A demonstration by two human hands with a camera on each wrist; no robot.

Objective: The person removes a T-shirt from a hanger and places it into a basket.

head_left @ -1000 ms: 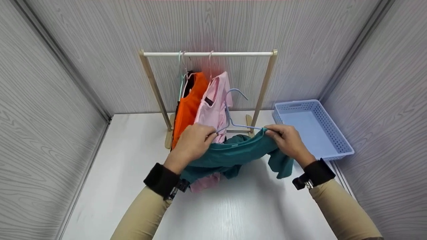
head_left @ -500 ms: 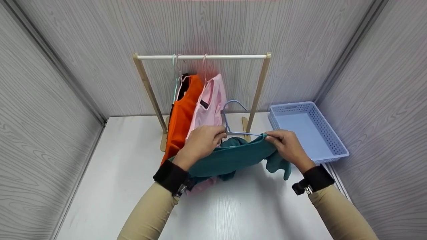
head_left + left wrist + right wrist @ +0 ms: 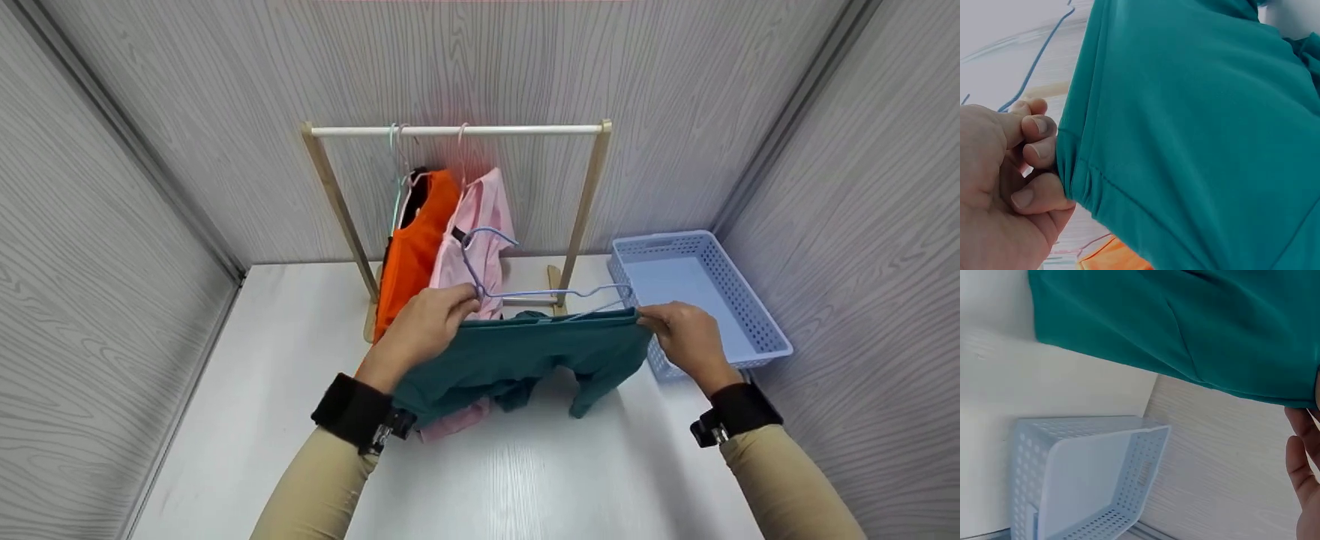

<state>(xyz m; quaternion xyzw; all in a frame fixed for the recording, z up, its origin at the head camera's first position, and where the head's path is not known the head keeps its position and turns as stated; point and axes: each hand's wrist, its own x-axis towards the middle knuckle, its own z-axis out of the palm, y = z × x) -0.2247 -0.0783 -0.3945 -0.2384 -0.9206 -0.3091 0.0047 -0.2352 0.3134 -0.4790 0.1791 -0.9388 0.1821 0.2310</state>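
A teal garment (image 3: 525,360) is stretched between my hands above the table, its top edge nearly level. My left hand (image 3: 427,322) grips its left end; in the left wrist view the fingers (image 3: 1041,149) pinch the gathered edge. A blue wire hanger (image 3: 487,289) runs from that hand too, its hook up and its far end reaching toward the basket. Part of the hanger lies behind the garment's edge. My right hand (image 3: 686,337) pinches the garment's right top corner, which the right wrist view shows at its edge.
Behind stands a clothes rack (image 3: 525,130) with wooden legs. On its left half hang an orange garment (image 3: 424,240) and a pink garment (image 3: 480,210), with something dark behind. A light blue basket (image 3: 750,307) sits at the right against the wall.
My right hand has moved right and slightly down, pulling the garment's edge straight. My left hand has shifted a little left, and the hanger has tilted with its hook further left.
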